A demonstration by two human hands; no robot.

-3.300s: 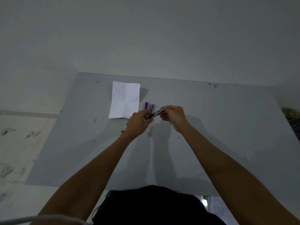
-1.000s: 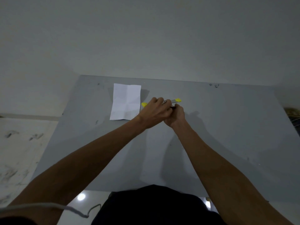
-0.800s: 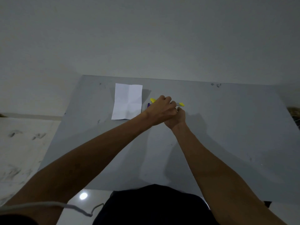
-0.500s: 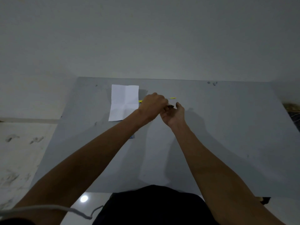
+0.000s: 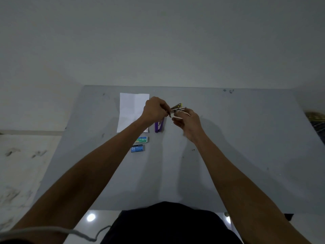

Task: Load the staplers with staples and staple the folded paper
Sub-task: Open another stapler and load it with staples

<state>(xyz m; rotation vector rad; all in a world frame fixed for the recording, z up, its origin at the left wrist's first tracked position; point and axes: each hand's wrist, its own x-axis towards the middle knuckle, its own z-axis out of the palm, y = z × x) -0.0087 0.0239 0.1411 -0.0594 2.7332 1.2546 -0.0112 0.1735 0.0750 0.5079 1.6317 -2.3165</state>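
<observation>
My left hand [image 5: 154, 110] is closed around the rear of a small yellow stapler [image 5: 177, 107], held open above the table with its metal magazine showing. My right hand [image 5: 187, 120] sits just right of it, thumb and fingertips pinched on a thin pale strip, apparently staples, right below the magazine. A purple stapler [image 5: 159, 126] lies on the table under my hands. The folded white paper [image 5: 131, 111] lies flat to the left, partly covered by my left forearm.
Two small staple boxes lie near my left forearm: a green one [image 5: 142, 139] and a blue one [image 5: 138, 148]. The grey table [image 5: 246, 147] ends at a far edge near the wall. Tiled floor shows at the left.
Both hands drew slightly apart and lifted; the yellow stapler now stands open with its metal magazine exposed. The purple stapler and both boxes, hidden before, came into view.
</observation>
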